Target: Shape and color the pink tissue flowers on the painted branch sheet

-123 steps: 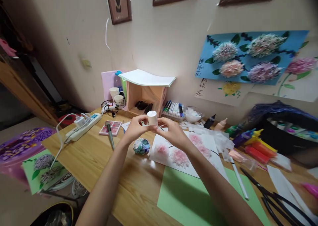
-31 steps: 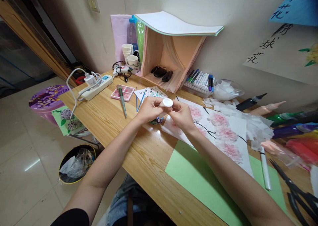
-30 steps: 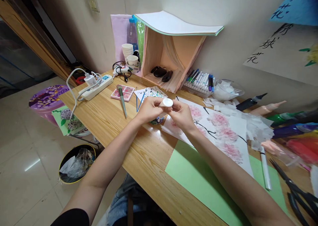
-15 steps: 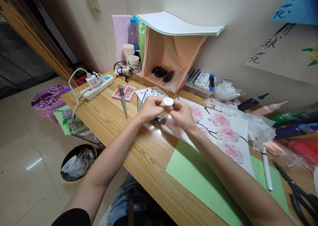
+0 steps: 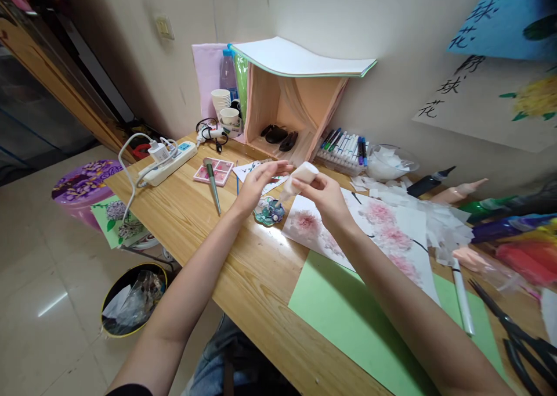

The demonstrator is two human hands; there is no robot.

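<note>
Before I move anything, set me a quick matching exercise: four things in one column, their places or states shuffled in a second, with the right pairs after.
Things
1. White squeeze bottle
2. Green-handled brush
3. Scissors
4. Power strip

Places and states
A. Black, reaching the right edge of the view
B. Has a white plug in it
C. Tilted in the right hand
D. Lying partly across the pink palette

Pairs: 1-C, 2-D, 3-A, 4-B
</note>
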